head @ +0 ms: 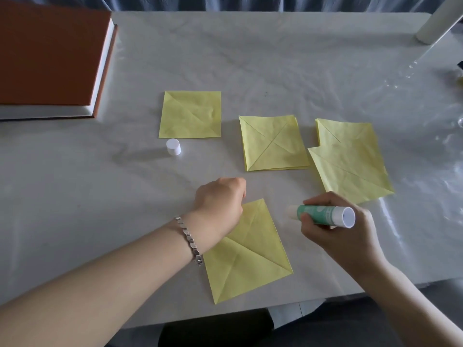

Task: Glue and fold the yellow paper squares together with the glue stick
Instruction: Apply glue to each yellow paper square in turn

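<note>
Left hand [220, 204] on near yellow square [250, 249], fingers hidden; right hand [340, 234] fingers [307, 218] clamp glue stick [323, 215], label unreadable.

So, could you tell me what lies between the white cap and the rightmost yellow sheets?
In the head view, a stack of cross-creased yellow squares lies between them.

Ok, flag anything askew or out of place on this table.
Nothing spilled or torn. The two yellow paper squares at far right overlap crookedly, and the small white round cap stands alone, away from the green glue stick in the right hand.
</note>
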Motion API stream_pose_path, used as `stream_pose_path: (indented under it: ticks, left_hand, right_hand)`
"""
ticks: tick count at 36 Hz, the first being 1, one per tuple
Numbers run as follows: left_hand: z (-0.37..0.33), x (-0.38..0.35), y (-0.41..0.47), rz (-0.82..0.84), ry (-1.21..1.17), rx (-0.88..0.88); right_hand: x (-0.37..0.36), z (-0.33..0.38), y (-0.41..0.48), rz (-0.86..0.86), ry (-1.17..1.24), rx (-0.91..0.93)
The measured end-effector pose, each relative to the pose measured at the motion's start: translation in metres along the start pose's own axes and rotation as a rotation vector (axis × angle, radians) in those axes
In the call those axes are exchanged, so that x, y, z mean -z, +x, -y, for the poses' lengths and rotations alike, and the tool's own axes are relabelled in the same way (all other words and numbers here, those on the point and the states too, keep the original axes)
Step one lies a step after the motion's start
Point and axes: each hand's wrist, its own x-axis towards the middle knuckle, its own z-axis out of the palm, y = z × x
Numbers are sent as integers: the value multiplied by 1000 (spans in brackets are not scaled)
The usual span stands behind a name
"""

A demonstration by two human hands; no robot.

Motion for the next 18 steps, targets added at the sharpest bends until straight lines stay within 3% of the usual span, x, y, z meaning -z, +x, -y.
stream_pose_path:
  ticks: [7,18]
  left_hand:
    - [-10,-2,-9,-15,126,34]
    - [-7,-6,-17,-31,38,66]
  right_hand:
    - [-3,1,-1,-7,-11,8]
    - [-4,1,-3,-21,-17,15]
